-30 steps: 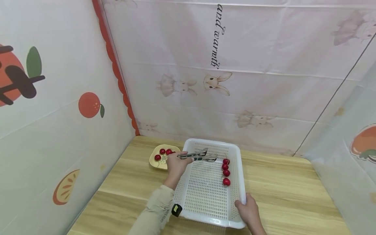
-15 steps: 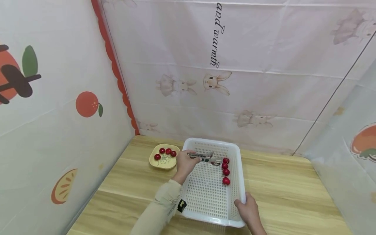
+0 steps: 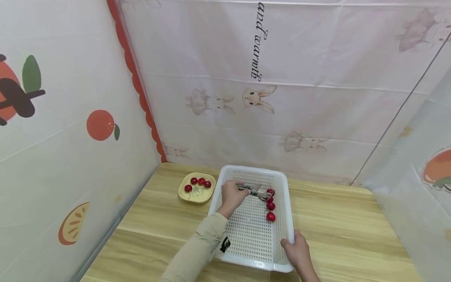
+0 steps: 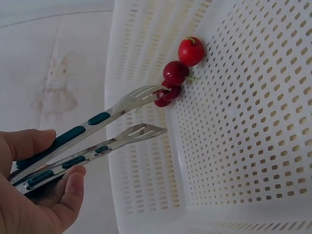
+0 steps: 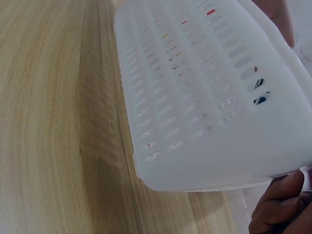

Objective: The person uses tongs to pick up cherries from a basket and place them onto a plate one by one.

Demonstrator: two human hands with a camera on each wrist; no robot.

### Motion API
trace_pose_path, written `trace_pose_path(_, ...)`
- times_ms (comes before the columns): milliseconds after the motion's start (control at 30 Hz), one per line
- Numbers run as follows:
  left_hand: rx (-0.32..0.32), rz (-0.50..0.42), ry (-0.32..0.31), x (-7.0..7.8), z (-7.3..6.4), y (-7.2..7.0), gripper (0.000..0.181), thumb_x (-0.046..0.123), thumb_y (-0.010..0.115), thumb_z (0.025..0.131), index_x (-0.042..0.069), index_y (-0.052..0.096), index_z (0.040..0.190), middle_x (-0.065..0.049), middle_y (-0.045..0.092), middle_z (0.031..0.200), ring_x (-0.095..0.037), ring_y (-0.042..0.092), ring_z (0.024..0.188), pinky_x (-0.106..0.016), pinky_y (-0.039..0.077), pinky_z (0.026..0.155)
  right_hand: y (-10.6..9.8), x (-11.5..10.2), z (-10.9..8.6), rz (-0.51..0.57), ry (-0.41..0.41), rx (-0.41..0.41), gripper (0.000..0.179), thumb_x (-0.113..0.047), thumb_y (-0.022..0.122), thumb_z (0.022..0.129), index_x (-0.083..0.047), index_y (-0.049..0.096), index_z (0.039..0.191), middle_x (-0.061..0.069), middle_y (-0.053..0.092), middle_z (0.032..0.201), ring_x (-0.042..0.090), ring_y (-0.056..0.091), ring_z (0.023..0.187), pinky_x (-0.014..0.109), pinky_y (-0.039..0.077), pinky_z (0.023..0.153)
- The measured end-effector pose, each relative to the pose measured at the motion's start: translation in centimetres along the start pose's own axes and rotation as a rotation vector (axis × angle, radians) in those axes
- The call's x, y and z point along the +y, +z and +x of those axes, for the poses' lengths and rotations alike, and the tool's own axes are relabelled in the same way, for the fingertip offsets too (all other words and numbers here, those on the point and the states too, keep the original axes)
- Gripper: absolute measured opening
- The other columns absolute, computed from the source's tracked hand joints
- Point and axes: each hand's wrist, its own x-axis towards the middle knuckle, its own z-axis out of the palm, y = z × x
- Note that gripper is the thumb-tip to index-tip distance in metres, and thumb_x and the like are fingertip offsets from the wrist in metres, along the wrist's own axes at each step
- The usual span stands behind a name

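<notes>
My left hand (image 3: 233, 197) holds metal tongs (image 4: 73, 141) with teal grip pads over a white perforated basket (image 3: 246, 243). The tongs' two slotted tips stand apart. In the left wrist view the upper tip overlaps the far end of a row of red cherries (image 4: 176, 73); whether it touches them I cannot tell. The lower tip has no cherry against it. Along the basket's right side lie these several cherries. My right hand (image 3: 297, 252) grips the basket's near right rim, thumb on top; the right wrist view shows its curled fingers (image 5: 280, 202) by the rim.
A small yellow dish (image 3: 188, 199) with several cherries stands left of the basket, close to it. Both rest on a wood-grain table (image 3: 338, 227). Printed cloth walls (image 3: 317, 117) border the table at the back and sides.
My left hand has carried the tongs to the right across the basket, bringing their tips to the far end of the cherry row. My right hand keeps its grip on the rim.
</notes>
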Motion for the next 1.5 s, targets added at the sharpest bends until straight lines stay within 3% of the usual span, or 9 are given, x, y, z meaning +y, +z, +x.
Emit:
trace_pose_path(233, -0.014, 0.021, 0.015, 0.0, -0.1, 1.3, 0.026, 0.003, 0.074, 0.067, 0.001, 0.072, 0.094, 0.009, 0.047, 0.043, -0.003, 0.028, 0.036, -0.02, 0.023, 0.034, 0.1, 0.1, 0.0, 0.005, -0.01, 0.001, 0.046, 0.0, 0.052, 0.08, 0.016, 0.041, 0.122, 0.034, 0.053, 0.109, 0.047, 0.058, 0.092, 0.042, 0.053, 0.063)
trace_pose_path(433, -0.021, 0.072, 0.044, -0.1, -0.4, 1.8, 0.032, 0.002, 0.074, 0.065, -0.001, 0.071, 0.097, 0.0, 0.062, 0.056, -0.004, 0.032, 0.037, -0.021, 0.031, 0.038, 0.1, 0.1, -0.1, 0.015, -0.004, 0.001, 0.047, 0.0, 0.052, 0.08, 0.017, 0.041, 0.122, 0.033, 0.054, 0.108, 0.045, 0.06, 0.09, 0.041, 0.053, 0.063)
trace_pose_path(567, -0.035, 0.132, 0.046, -0.2, -0.5, 1.7, 0.031, 0.003, 0.075, 0.062, 0.0, 0.073, 0.093, -0.003, 0.069, 0.075, -0.007, 0.047, 0.049, -0.024, 0.044, 0.052, 0.1, 0.1, -0.1, 0.015, -0.008, 0.007, 0.047, 0.0, 0.052, 0.079, 0.017, 0.042, 0.121, 0.033, 0.054, 0.106, 0.045, 0.06, 0.088, 0.042, 0.053, 0.062)
trace_pose_path(667, -0.05, 0.175, 0.04, 0.0, -0.5, 1.6, 0.027, 0.005, 0.078, 0.06, 0.003, 0.074, 0.087, -0.003, 0.069, 0.08, -0.014, 0.059, 0.065, -0.029, 0.048, 0.061, 0.1, 0.1, -0.1, 0.007, -0.01, 0.013, 0.047, 0.0, 0.053, 0.079, 0.017, 0.042, 0.121, 0.034, 0.054, 0.106, 0.046, 0.06, 0.089, 0.042, 0.053, 0.063)
trace_pose_path(767, -0.055, 0.235, 0.046, 0.1, -0.5, 1.5, 0.027, 0.01, 0.083, 0.059, 0.005, 0.074, 0.084, -0.003, 0.069, 0.08, -0.02, 0.062, 0.074, -0.032, 0.049, 0.063, 0.1, 0.2, 0.0, 0.002, -0.015, 0.013, 0.047, 0.0, 0.053, 0.078, 0.017, 0.042, 0.121, 0.034, 0.054, 0.106, 0.046, 0.059, 0.09, 0.043, 0.053, 0.064)
trace_pose_path(867, -0.051, 0.284, 0.08, 0.1, -0.6, 1.6, 0.025, 0.015, 0.085, 0.062, 0.006, 0.074, 0.083, -0.004, 0.068, 0.079, -0.018, 0.061, 0.066, -0.031, 0.049, 0.06, 0.2, 0.2, 0.0, -0.001, -0.017, 0.016, 0.047, 0.0, 0.053, 0.078, 0.017, 0.042, 0.121, 0.033, 0.054, 0.106, 0.046, 0.059, 0.09, 0.043, 0.053, 0.064)
trace_pose_path(1033, -0.039, 0.262, 0.147, 0.0, -0.7, 1.9, 0.011, 0.007, 0.074, 0.07, 0.003, 0.073, 0.08, -0.006, 0.068, 0.074, -0.006, 0.045, 0.043, -0.023, 0.043, 0.046, 0.2, 0.2, 0.0, -0.003, -0.014, 0.01, 0.047, 0.0, 0.052, 0.079, 0.017, 0.042, 0.121, 0.034, 0.054, 0.107, 0.046, 0.059, 0.091, 0.043, 0.053, 0.064)
trace_pose_path(1333, -0.039, 0.164, 0.083, 1.8, -0.5, 1.0, 0.006, 0.005, 0.07, 0.071, 0.004, 0.073, 0.076, 0.0, 0.066, 0.061, -0.002, 0.041, 0.037, -0.021, 0.038, 0.04, -0.1, -0.4, 0.0, -0.004, 0.0, 0.002, 0.046, 0.0, 0.052, 0.079, 0.017, 0.042, 0.121, 0.034, 0.054, 0.107, 0.046, 0.059, 0.09, 0.043, 0.053, 0.064)
trace_pose_path(1500, -0.014, 0.137, 0.111, 2.9, -0.3, 0.3, 0.005, 0.007, 0.072, 0.072, 0.005, 0.074, 0.076, 0.003, 0.065, 0.06, -0.001, 0.043, 0.038, -0.021, 0.039, 0.043, -0.1, -0.3, -0.1, -0.013, -0.011, 0.009, 0.046, 0.0, 0.053, 0.079, 0.017, 0.043, 0.12, 0.033, 0.055, 0.104, 0.044, 0.061, 0.087, 0.043, 0.053, 0.063)
